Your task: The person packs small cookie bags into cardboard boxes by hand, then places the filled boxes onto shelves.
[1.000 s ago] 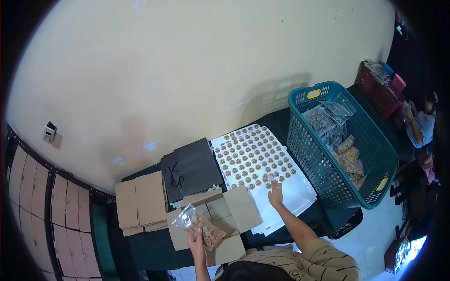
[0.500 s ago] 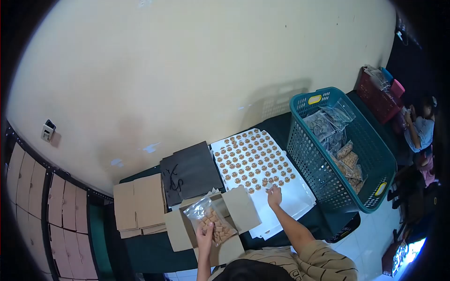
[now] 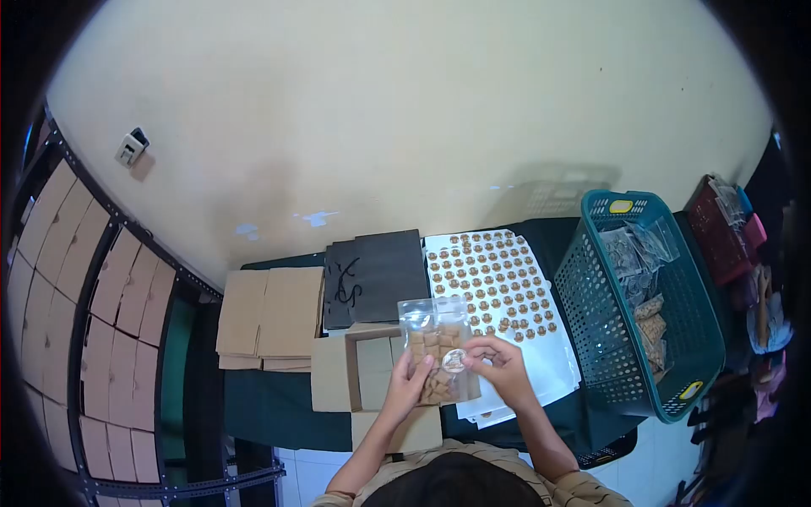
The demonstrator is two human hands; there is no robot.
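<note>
Both forearms are reaching up from below, and the left hand (image 3: 411, 385) is pinching the clear bag (image 3: 439, 351) over the open box (image 3: 372, 368); the right hand (image 3: 500, 368), fingers bent, is holding a round sticker (image 3: 454, 361) against its front.

The wall (image 3: 380, 127) is cream, marked by pale blue patches. White sheets (image 3: 524, 389) carry rows of brown-and-gold round stickers (image 3: 505, 276). There's a teal basket (image 3: 591, 313) with yellow-ringed handles, a dark red crate (image 3: 718, 232), and tan flat cardboard (image 3: 287, 308) on dark green cloth (image 3: 279, 406).
</note>
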